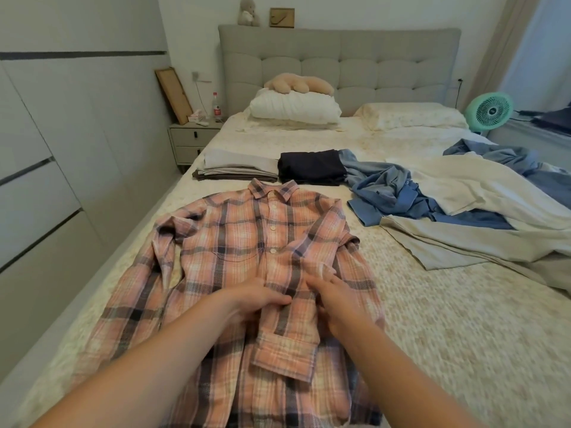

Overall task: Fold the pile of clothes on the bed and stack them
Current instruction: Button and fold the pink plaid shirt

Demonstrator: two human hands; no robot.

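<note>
1. A pink plaid shirt (247,242) lay flat on the bed (448,319), front side up, collar pointing toward the headboard (340,57).
2. The left hand (259,299) rested on the middle of the shirt, fingers curled, pinching the cloth by the buttons.
3. The right hand (332,299) sat just beside it on the shirt, fingers bent and holding a fold of the sleeve.
4. Past the shirt's collar sat a folded grey stack (238,168) and a folded dark stack (312,166).
5. Right of the shirt lay a messy pile of blue and cream clothes (448,199).
</note>
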